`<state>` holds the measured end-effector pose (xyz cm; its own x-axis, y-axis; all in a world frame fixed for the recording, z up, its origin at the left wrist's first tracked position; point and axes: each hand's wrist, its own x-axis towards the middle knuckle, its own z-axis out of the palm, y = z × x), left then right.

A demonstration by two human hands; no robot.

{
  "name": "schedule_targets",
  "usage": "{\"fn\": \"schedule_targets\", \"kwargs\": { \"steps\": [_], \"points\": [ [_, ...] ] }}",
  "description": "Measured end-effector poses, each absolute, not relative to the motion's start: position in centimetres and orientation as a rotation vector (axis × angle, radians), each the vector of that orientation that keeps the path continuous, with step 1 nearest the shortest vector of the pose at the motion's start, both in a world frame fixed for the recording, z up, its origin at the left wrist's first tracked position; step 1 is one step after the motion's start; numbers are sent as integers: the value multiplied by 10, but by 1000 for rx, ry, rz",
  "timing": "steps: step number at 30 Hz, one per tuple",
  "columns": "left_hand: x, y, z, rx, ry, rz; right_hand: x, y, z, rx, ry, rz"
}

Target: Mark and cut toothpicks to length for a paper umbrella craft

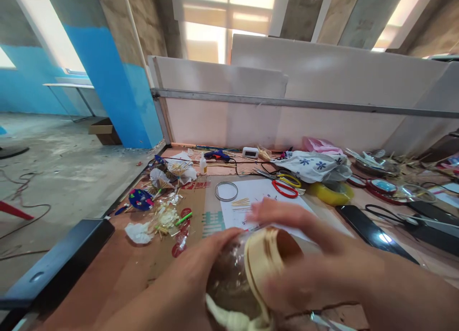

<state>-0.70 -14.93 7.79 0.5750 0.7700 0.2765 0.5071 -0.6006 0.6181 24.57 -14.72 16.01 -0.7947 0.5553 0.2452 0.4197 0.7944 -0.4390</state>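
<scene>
My left hand (193,269) is closed around a clear, rounded bottle (229,273), tilted with its mouth to the right. A cream-coloured band (256,259) wraps its neck, and more cream material (229,319) runs along its lower side. My right hand (322,254), smeared by motion, is at the bottle's mouth. Its fingers stretch out above the rim while the thumb overlaps the band; whether the thumb touches it, I cannot tell. Beyond the hands lie a white sheet (229,206), several thin wooden sticks (241,203) and a metal ring (226,191).
Red-handled scissors (285,189) and yellow-handled scissors (289,180) lie by a yellow tape roll (333,193). A phone (373,230) rests at right. Scraps (161,216) litter the left. A glue gun (217,155) and small white bottle (203,164) stand near the back panel (215,120).
</scene>
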Motion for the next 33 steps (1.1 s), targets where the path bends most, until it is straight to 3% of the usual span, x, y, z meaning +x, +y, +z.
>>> {"fn": "schedule_targets", "kwargs": {
  "steps": [3,7,12,15,19,24,29,33],
  "points": [
    [-1,-151,70,2681,1276,886,249,-137,139,-1067,-2452,401],
    [2,-149,61,2909,1424,839,241,-131,121,-1279,-2510,511],
    [3,-146,60,2686,1442,890,245,-141,138,-957,-2475,827],
    [5,-146,59,2626,1393,917,252,-142,144,-750,-2535,793],
    [4,-147,54,2721,1384,949,251,-136,130,-1126,-2377,516],
    [7,-148,54,2551,1367,986,245,-137,126,-1066,-2426,756],
    [9,-152,81,2252,1196,763,253,-148,151,-858,-2525,857],
    [10,-157,97,1998,935,532,257,-144,168,-608,-2734,736]
  ]
}}
